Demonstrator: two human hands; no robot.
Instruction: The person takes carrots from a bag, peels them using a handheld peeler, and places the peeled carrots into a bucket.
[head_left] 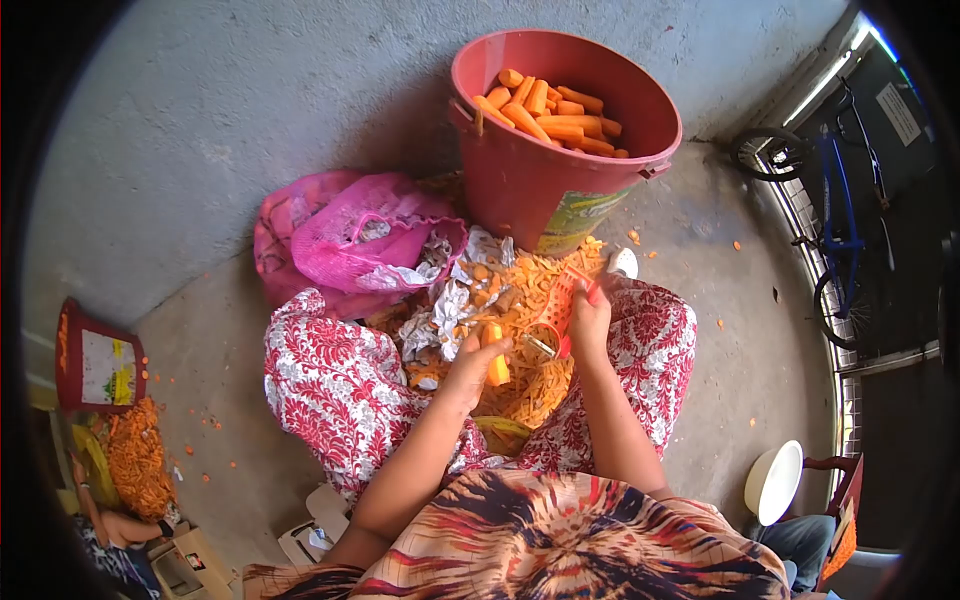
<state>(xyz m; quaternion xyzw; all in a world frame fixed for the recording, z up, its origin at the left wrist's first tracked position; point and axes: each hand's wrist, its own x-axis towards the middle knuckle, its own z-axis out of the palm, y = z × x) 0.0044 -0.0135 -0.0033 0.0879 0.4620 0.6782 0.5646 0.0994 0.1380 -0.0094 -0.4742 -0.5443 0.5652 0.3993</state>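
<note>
While the fingers of the left hand (474, 372) clasp a peeled orange carrot (497, 369), those of the right hand (590, 318) grip a red plastic tool (561, 300) above thin orange shavings (536, 392); beyond stands a round red plastic bucket (510, 175) holding orange carrots (540, 97).

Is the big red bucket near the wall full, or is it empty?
Partly filled: the bucket has carrots inside, lying below its rim. I cannot tell how deep they go.
</note>
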